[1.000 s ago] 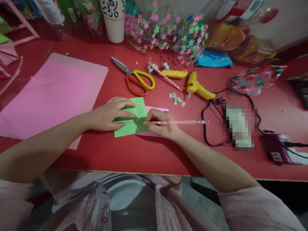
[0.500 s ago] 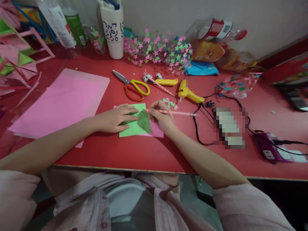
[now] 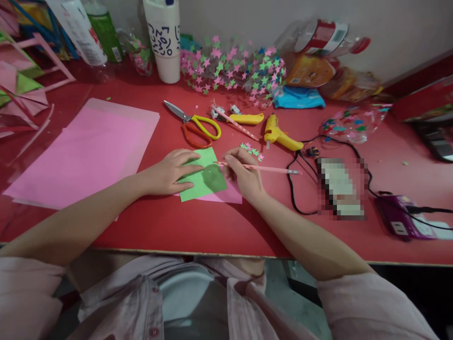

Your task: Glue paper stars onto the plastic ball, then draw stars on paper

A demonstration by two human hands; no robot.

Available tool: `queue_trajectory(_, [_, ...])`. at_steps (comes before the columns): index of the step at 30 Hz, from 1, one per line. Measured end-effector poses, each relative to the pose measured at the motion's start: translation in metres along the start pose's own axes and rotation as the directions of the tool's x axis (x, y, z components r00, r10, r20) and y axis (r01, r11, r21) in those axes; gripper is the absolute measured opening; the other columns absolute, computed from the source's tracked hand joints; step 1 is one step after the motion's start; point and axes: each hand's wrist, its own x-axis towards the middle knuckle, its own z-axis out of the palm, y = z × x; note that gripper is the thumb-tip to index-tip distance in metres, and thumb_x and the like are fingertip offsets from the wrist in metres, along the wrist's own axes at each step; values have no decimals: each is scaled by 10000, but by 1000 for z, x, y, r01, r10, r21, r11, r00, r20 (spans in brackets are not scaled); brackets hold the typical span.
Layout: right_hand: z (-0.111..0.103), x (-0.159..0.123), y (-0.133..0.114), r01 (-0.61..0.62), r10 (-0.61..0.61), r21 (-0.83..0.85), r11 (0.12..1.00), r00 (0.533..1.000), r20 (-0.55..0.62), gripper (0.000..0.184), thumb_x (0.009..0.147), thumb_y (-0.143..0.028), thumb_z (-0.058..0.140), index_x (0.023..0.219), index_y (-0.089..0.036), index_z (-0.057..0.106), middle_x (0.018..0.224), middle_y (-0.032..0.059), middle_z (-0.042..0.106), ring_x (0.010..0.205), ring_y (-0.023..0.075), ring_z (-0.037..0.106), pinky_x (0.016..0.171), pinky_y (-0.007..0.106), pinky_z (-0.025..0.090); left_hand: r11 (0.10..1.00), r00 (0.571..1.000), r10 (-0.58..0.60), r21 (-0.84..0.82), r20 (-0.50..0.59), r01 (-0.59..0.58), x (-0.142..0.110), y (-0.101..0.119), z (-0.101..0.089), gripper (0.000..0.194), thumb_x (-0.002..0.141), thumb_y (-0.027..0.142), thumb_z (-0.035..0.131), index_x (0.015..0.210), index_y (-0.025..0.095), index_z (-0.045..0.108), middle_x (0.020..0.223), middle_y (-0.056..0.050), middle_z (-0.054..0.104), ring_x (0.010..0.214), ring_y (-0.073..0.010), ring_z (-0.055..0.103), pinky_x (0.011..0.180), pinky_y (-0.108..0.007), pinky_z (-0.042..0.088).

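My left hand (image 3: 177, 174) lies flat with fingers spread on a green paper square (image 3: 201, 184). A pink paper sheet (image 3: 231, 194) shows from beneath the green one at the lower right. In my right hand (image 3: 246, 174) is a pink pencil (image 3: 272, 169), its tip over the upper right part of the green paper and its eraser end sticking out to the right. The fingers pinch it near the tip. Beyond the right hand lie several small green and pink paper stars (image 3: 252, 151).
Scissors (image 3: 193, 123), a yellow utility knife (image 3: 246, 119), another pencil (image 3: 237, 123) and a yellow glue gun (image 3: 279, 134) lie behind the hands. Pink sheets (image 3: 88, 151) are at left. A white cup (image 3: 164, 47) stands at the back. The cord loops by a blurred device (image 3: 339, 189).
The green paper has turned slightly counterclockwise over the pink sheet, with my left hand still on it. My right hand and the pencil have shifted a little to the right.
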Motion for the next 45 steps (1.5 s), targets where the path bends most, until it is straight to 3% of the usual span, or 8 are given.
queue_trajectory(9, [-1, -3, -2, 36, -28, -171, 985, 998, 51, 144, 739, -282, 646, 767, -205, 528, 615, -58, 510, 515, 67, 427, 472, 211, 327, 999, 1000, 29, -46, 4, -29, -2, -3, -5, 446, 903, 381, 528, 1286, 156, 562, 1381, -187, 472, 1315, -316, 407, 1109, -539, 309])
queue_trajectory(14, [-2, -4, -6, 47, -39, -259, 965, 999, 36, 122, 732, -271, 648, 747, -201, 549, 637, -43, 518, 552, 78, 442, 501, 215, 346, 996, 1000, -11, -86, 18, 13, -1, -3, -5, 442, 916, 375, 504, 1296, 156, 557, 1411, -186, 450, 1343, -315, 386, 1124, -530, 300])
queue_trajectory(20, [2, -18, -17, 32, 31, -235, 972, 966, 258, 73, 758, -216, 580, 726, -195, 518, 618, -41, 517, 540, 79, 440, 510, 222, 346, 985, 995, -64, -157, 78, 75, -2, -6, -7, 465, 864, 328, 561, 1311, 200, 545, 1481, -144, 398, 1376, -319, 350, 1132, -517, 309])
queue_trajectory(26, [14, -25, -18, 104, 26, -292, 951, 913, 408, 23, 771, -177, 552, 775, -185, 572, 679, -29, 561, 581, 75, 456, 544, 209, 355, 979, 995, -94, -181, 21, 96, -1, -5, -4, 552, 885, 477, 540, 1333, 155, 519, 1469, -176, 404, 1374, -324, 347, 1136, -517, 301])
queue_trajectory(32, [11, -18, -13, 19, 62, -266, 964, 955, 291, 35, 777, -205, 556, 758, -191, 531, 645, -40, 523, 556, 79, 453, 525, 210, 358, 983, 997, -63, -172, 38, 69, -2, -5, -8, 452, 849, 350, 597, 1261, 165, 575, 1437, -160, 427, 1363, -324, 346, 1133, -517, 297])
queue_trajectory(39, [20, -30, -16, 198, -11, -362, 911, 888, 459, 68, 768, -144, 544, 716, -187, 535, 631, -46, 550, 547, 61, 460, 522, 189, 348, 990, 996, -56, -122, 72, 64, -2, -5, -8, 518, 819, 345, 634, 1296, 167, 536, 1467, -165, 384, 1383, -335, 311, 1138, -525, 281])
queue_trajectory(45, [22, -29, -9, 241, -56, -365, 899, 892, 449, 110, 761, -121, 540, 676, -184, 508, 582, -60, 515, 530, 51, 452, 510, 175, 333, 990, 994, -70, -116, 90, 80, -1, -4, -9, 587, 780, 406, 680, 1294, 164, 531, 1467, -168, 380, 1380, -351, 306, 1140, -532, 266])
